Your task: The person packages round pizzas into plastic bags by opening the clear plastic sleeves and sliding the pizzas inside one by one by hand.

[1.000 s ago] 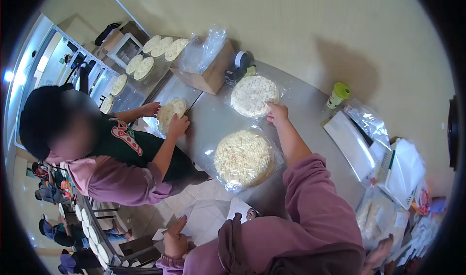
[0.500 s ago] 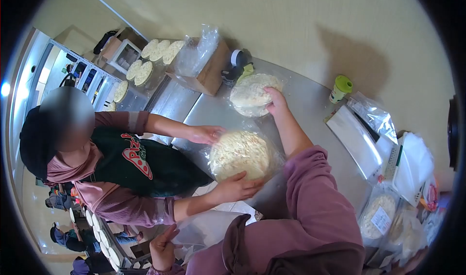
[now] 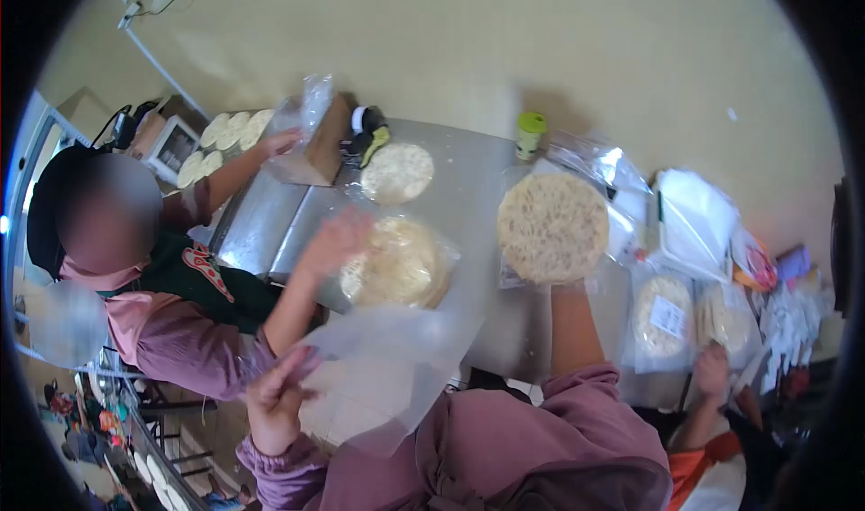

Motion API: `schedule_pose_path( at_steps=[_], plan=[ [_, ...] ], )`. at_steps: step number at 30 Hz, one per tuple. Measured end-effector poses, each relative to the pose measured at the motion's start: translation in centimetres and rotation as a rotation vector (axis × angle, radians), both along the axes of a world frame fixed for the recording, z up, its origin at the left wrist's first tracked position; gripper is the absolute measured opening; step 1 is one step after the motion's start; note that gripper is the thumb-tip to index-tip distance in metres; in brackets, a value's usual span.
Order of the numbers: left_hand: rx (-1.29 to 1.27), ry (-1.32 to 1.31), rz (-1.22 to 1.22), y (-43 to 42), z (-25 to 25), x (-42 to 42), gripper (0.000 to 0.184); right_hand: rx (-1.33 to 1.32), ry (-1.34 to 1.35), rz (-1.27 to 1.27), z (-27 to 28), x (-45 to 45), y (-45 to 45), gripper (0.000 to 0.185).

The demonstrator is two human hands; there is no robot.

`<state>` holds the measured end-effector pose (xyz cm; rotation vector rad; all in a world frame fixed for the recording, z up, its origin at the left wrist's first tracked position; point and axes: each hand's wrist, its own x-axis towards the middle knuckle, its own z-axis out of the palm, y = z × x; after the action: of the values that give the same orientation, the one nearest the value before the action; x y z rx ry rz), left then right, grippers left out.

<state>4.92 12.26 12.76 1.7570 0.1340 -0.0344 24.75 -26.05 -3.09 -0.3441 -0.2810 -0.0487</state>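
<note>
My left hand [image 3: 277,396] pinches a translucent plastic bag [image 3: 396,367] that hangs open to its right, low in the view. On the right, a round flat topped pizza base [image 3: 553,227] rests on my right hand [image 3: 569,296], whose fingers are hidden beneath it. Between my hands and farther back, a stack of round bases in clear plastic [image 3: 401,263] lies on the metal table [image 3: 478,173]. Behind that stack is a paler round base [image 3: 396,173].
A co-worker [image 3: 180,286] at the left reaches to a cardboard box [image 3: 320,146] with one hand and over the stack with the other. A green-lidded cup [image 3: 532,135], a white tray [image 3: 694,218] and bagged bases [image 3: 664,317] are at the right. Another person's hand [image 3: 712,371] is lower right.
My right hand has moved right from the back base and now carries a round base. My left hand has raised the bag. The co-worker's hands have left the stack's sides.
</note>
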Motion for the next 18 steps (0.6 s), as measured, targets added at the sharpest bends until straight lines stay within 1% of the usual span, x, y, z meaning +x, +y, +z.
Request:
schedule_pose_path(
  at_steps=[1, 2, 4, 6, 8, 10, 12, 13, 15, 16, 18],
  plan=[
    [0.016, -0.046, -0.077, -0.6, -0.4, 0.7, 0.054, -0.003, 0.007, -0.012, -0.4, -2.3, -0.8, 0.061],
    [0.005, -0.059, -0.103, -1.6, -0.9, 1.8, 0.054, -0.005, 0.005, -0.024, -0.7, -4.4, -1.5, 0.061],
    [-0.055, -0.137, -0.208, -4.7, -1.6, 3.7, 0.057, 0.001, 0.023, -0.048, -1.4, -7.7, -3.4, 0.061],
    [0.023, -0.237, -0.328, -8.6, -1.6, 5.9, 0.061, 0.014, 0.043, -0.07, -2.8, -12.5, -5.1, 0.061],
    [0.009, -0.371, -0.377, -11.7, -4.2, 8.5, 0.064, 0.03, 0.059, -0.091, -3.8, -16.4, -6.6, 0.061],
    [0.088, -0.487, -0.44, -14.8, -6.7, 10.7, 0.065, 0.045, 0.074, -0.111, -4.9, -20.3, -7.3, 0.061],
    [0.333, -0.585, -0.538, -17.8, -8.8, 12.7, 0.069, 0.068, 0.093, -0.13, -5.6, -23.3, -7.9, 0.061],
    [0.328, -0.586, -0.561, -19.2, -10.0, 13.3, 0.069, 0.081, 0.104, -0.139, -6.0, -25.0, -8.3, 0.061],
    [0.623, -0.643, -0.637, -21.8, -12.3, 14.3, 0.069, 0.111, 0.127, -0.153, -6.6, -26.4, -7.8, 0.061],
    [0.62, -0.643, -0.66, -22.7, -13.2, 14.4, 0.069, 0.127, 0.142, -0.159, -6.9, -27.9, -7.6, 0.061],
    [0.644, -0.592, -0.784, -24.3, -14.9, 14.3, 0.068, 0.163, 0.168, -0.169, -7.5, -28.9, -7.3, 0.06]
  ],
)
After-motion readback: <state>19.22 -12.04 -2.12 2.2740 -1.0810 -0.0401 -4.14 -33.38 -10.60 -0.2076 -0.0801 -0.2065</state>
